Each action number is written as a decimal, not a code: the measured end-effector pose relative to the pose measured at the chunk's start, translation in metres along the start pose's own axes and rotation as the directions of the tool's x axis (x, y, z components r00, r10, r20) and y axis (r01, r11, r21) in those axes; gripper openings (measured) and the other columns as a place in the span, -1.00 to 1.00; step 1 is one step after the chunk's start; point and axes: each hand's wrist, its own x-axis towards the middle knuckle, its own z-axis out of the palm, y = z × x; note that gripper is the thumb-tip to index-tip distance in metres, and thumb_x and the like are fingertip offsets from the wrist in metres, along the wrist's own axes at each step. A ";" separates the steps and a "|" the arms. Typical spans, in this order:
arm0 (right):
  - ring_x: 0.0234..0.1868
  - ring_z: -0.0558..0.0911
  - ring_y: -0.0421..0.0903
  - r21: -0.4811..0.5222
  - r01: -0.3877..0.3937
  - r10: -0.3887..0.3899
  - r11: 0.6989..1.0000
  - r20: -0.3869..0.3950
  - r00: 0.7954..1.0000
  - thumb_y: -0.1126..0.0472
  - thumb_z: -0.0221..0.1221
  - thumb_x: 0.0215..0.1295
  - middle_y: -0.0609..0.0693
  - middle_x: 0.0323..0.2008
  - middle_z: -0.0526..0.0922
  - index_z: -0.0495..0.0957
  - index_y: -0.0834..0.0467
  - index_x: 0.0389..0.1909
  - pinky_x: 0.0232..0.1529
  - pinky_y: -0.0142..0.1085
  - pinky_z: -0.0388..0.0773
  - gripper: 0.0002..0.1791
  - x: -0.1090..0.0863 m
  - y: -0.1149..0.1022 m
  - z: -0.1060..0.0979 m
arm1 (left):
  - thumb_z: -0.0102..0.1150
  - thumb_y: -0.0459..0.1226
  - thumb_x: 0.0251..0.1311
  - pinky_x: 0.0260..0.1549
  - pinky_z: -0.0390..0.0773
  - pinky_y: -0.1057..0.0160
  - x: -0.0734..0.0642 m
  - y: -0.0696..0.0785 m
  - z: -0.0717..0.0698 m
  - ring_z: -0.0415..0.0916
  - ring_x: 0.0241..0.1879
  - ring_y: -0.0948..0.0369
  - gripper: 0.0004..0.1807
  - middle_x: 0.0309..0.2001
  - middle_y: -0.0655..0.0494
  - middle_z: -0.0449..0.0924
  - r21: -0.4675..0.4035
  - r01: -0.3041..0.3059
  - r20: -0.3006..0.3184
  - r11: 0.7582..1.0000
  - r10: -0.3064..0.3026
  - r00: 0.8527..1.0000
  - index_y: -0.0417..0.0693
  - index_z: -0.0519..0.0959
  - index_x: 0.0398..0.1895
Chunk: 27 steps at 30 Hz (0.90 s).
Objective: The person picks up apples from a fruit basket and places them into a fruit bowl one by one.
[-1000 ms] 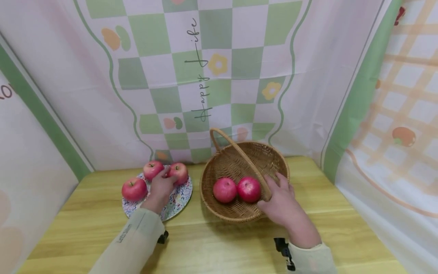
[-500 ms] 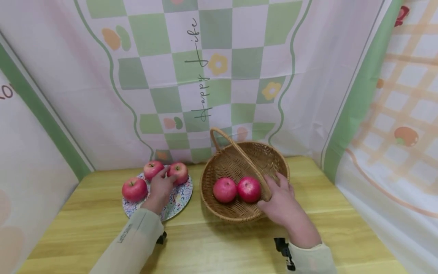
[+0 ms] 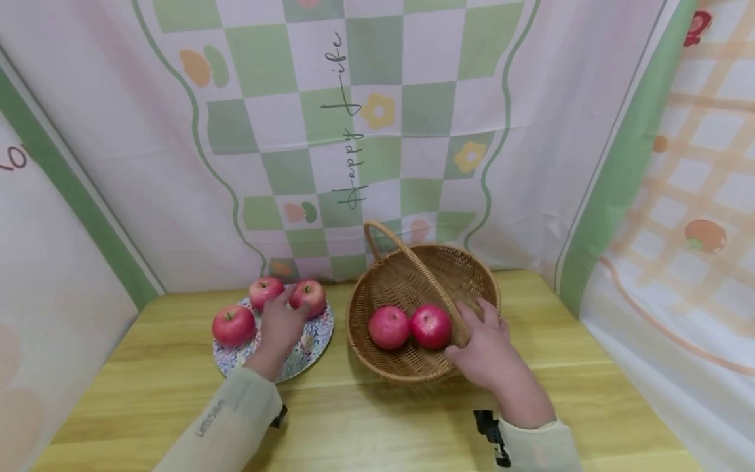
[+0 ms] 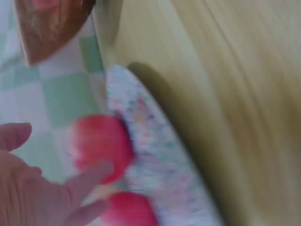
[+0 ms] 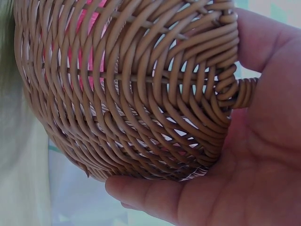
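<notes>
In the head view my left hand (image 3: 281, 331) reaches over the patterned plate (image 3: 224, 357), thumb and forefinger spread at a red apple (image 3: 310, 298) on its back right. The left wrist view, blurred, shows a finger overlapping an apple (image 4: 101, 143) and the thumb apart from it. Two other red apples lie on the plate, one at the back (image 3: 265, 292) and one at the left (image 3: 233, 326). My right hand (image 3: 486, 344) holds the wicker basket (image 3: 407, 378) at its right rim, around the handle's base (image 5: 245, 92). Two red apples (image 3: 389, 328) sit inside the basket.
A light wood table (image 3: 366, 426) carries plate and basket. Behind it hangs a green and white checked cloth (image 3: 377, 157), with more cloth at both sides. The basket's arched handle (image 3: 421, 269) rises above the apples in it.
My left hand has shifted very slightly at the back-right apple, its thumb and forefinger a little different in place. The right hand, basket and apples stay where they were; the head view has tilted slightly.
</notes>
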 end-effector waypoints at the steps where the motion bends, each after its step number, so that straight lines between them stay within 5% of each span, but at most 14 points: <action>1: 0.36 -0.21 0.62 0.000 0.002 -0.002 1.000 0.000 1.000 0.26 0.25 0.12 0.34 0.50 -0.27 0.03 0.29 0.54 0.16 0.44 0.17 -0.04 0.000 0.000 0.000 | 0.27 -0.21 0.26 0.27 0.28 -0.12 -0.004 0.005 0.001 0.14 0.37 -0.24 -0.32 0.46 -0.39 0.06 0.052 -0.067 -0.014 0.996 0.068 0.998 -0.11 0.35 0.45; 3: 0.36 -0.21 0.62 0.002 0.002 -0.002 1.000 0.001 1.000 0.26 0.25 0.12 0.34 0.50 -0.27 0.03 0.29 0.54 0.16 0.45 0.17 -0.04 0.000 0.001 0.000 | 0.36 -0.22 0.18 0.29 0.21 -0.18 -0.012 0.016 0.004 -0.01 0.42 -0.30 -0.28 0.49 -0.41 -0.10 0.122 -0.212 -0.016 0.970 0.216 0.976 -0.10 0.38 0.43; 6: 0.36 -0.21 0.62 0.009 0.000 0.000 1.000 0.003 1.000 0.27 0.25 0.12 0.33 0.50 -0.27 0.03 0.29 0.54 0.16 0.45 0.16 -0.04 0.000 0.001 0.000 | 0.47 -0.22 0.09 0.13 0.44 -0.17 -0.022 0.032 0.009 0.05 0.37 -0.35 -0.23 0.52 -0.34 -0.21 0.176 -0.421 0.045 0.890 0.420 0.907 0.01 0.42 0.42; 7: 0.36 -0.21 0.62 0.009 0.000 0.000 1.000 0.002 1.000 0.27 0.25 0.12 0.33 0.50 -0.27 0.03 0.29 0.54 0.16 0.45 0.17 -0.04 0.000 0.001 0.000 | 0.49 -0.22 0.08 -0.01 0.55 -0.12 -0.025 0.038 0.011 0.24 0.27 -0.35 -0.20 0.55 -0.26 -0.26 0.166 -0.469 0.089 0.868 0.460 0.883 0.08 0.40 0.44; 11: 0.36 -0.20 0.62 0.009 0.004 -0.004 1.000 -0.003 1.000 0.27 0.25 0.12 0.33 0.50 -0.27 0.03 0.30 0.54 0.16 0.44 0.18 -0.04 0.000 0.002 0.000 | 0.52 -0.20 0.08 -0.38 0.64 0.22 -0.033 0.053 0.019 0.42 0.16 -0.25 -0.18 0.58 -0.07 -0.37 0.149 -0.629 0.288 0.763 0.574 0.766 0.28 0.39 0.45; 15: 0.36 -0.21 0.63 0.013 0.006 -0.006 1.000 -0.001 1.000 0.27 0.24 0.11 0.33 0.51 -0.28 0.04 0.30 0.53 0.16 0.42 0.21 -0.04 0.000 0.002 0.000 | 0.53 -0.20 0.06 -0.20 0.61 0.26 -0.032 0.057 0.031 0.28 0.30 -0.17 -0.19 0.59 0.03 -0.46 0.121 -0.710 0.437 0.694 0.605 0.665 0.28 0.42 0.42; 17: 0.35 -0.20 0.64 0.011 0.005 -0.005 1.000 0.001 1.000 0.27 0.24 0.10 0.33 0.51 -0.28 0.04 0.30 0.53 0.15 0.43 0.21 -0.04 0.000 0.002 0.000 | 0.53 -0.21 0.06 -0.15 0.60 0.23 -0.030 0.056 0.039 0.37 0.24 -0.12 -0.21 0.59 0.07 -0.49 0.121 -0.727 0.482 0.676 0.600 0.638 0.27 0.44 0.41; 20: 0.36 -0.19 0.63 0.003 0.003 -0.003 1.000 0.001 1.000 0.26 0.24 0.10 0.33 0.51 -0.28 0.04 0.29 0.53 0.15 0.43 0.21 -0.04 0.001 0.002 0.000 | 0.52 -0.17 0.07 -0.06 0.58 0.18 -0.027 0.058 0.049 0.45 0.15 -0.13 -0.23 0.58 0.05 -0.53 0.182 -0.750 0.533 0.636 0.578 0.619 0.34 0.44 0.40; 23: 0.36 -0.17 0.62 -0.010 0.006 -0.006 1.000 -0.006 1.000 0.25 0.26 0.09 0.33 0.51 -0.26 0.05 0.29 0.53 0.15 0.44 0.20 -0.03 0.002 0.003 0.000 | 0.51 -0.15 0.08 0.09 0.51 0.08 -0.024 0.060 0.060 0.20 0.35 -0.20 -0.24 0.58 0.00 -0.56 0.209 -0.769 0.571 0.604 0.564 0.597 0.36 0.44 0.39; 25: 0.36 -0.16 0.62 -0.014 0.008 -0.009 1.000 -0.009 1.000 0.25 0.26 0.09 0.33 0.51 -0.25 0.05 0.28 0.53 0.15 0.44 0.20 -0.03 0.002 0.003 -0.001 | 0.50 -0.13 0.09 0.14 0.47 0.03 -0.023 0.062 0.066 -0.01 0.44 -0.23 -0.26 0.58 -0.06 -0.54 0.212 -0.761 0.584 0.614 0.544 0.602 0.33 0.45 0.39; 27: 0.36 -0.16 0.63 -0.016 0.011 -0.011 1.000 -0.010 1.000 0.24 0.26 0.09 0.34 0.50 -0.25 0.06 0.29 0.53 0.15 0.45 0.20 -0.03 0.003 0.003 -0.001 | 0.50 -0.11 0.08 0.13 0.48 0.05 -0.022 0.063 0.072 0.07 0.42 -0.19 -0.26 0.58 -0.11 -0.52 0.224 -0.731 0.589 0.645 0.508 0.628 0.29 0.46 0.39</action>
